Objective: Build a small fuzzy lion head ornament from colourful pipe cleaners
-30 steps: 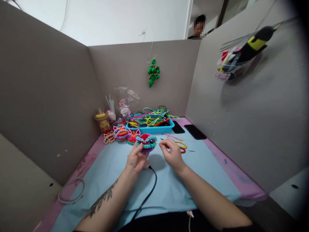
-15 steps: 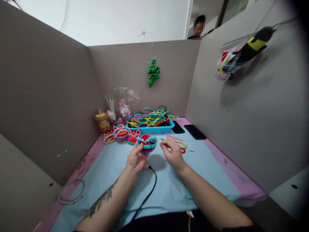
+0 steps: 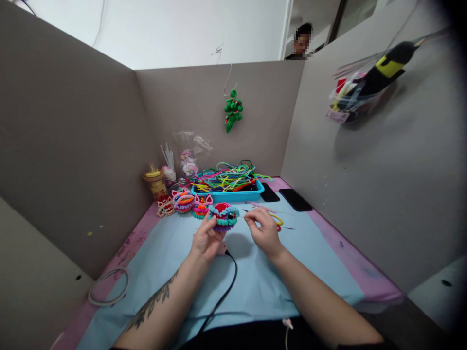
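My left hand (image 3: 207, 239) is closed round a small turquoise, red and purple pipe-cleaner figure (image 3: 223, 218), holding it above the cloth with its dark eye facing right. Just to its right, my right hand (image 3: 263, 228) pinches a thin, pale, wire-like strand (image 3: 241, 217) that points at the figure's side. Whether the strand is fixed to the figure I cannot tell. Partly behind my right hand lie scissors (image 3: 279, 221) with yellow and red handles. Similar figures, one purple and orange (image 3: 183, 200) and one with pink ears (image 3: 201, 206), stand behind my left hand.
A blue tray (image 3: 226, 197) heaped with pipe cleaners stands at the back, two black phones (image 3: 296, 200) to its right. Grey partitions enclose the table. A black cable (image 3: 228, 291) crosses the light-blue cloth (image 3: 310, 272). A pouch of tools (image 3: 359, 95) hangs at right. A person is beyond the partition.
Both hands keep their grips and hardly move. The figure and my right hand appear shifted very slightly to the right, along with the whole view.
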{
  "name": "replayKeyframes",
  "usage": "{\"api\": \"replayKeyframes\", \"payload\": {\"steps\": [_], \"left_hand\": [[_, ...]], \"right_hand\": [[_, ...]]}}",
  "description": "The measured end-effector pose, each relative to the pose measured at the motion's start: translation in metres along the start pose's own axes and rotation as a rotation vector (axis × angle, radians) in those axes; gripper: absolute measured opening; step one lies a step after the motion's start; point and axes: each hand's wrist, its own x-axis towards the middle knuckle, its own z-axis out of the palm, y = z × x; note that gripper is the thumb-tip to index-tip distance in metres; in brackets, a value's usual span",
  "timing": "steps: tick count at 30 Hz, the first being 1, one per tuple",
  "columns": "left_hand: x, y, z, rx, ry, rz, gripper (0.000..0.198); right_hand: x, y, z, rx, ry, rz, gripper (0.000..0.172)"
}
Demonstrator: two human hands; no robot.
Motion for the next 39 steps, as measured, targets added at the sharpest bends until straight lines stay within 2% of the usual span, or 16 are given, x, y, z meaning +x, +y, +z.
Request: {"api": "replayKeyframes", "payload": {"steps": [8, 22, 39], "left_hand": [[-0.0001, 0.001, 0.0017, -0.015, 0.007, -0.017, 0.024], [-0.0006, -0.0002, 0.0022, -0.012, -0.004, -0.02, 0.021], [0.001, 0.0003, 0.0014, -0.013, 0.023, -0.018, 0.025]], "right_hand": [[-0.0003, 0.0033, 0.0002, -0.053, 0.011, -0.053, 0.012], [-0.0009, 0.0048, 0.0031, -0.001, -0.009, -0.082, 0.009], [-0.0005, 0.0044, 0.0011, -0.029, -0.067, -0.082, 0.018]]}}
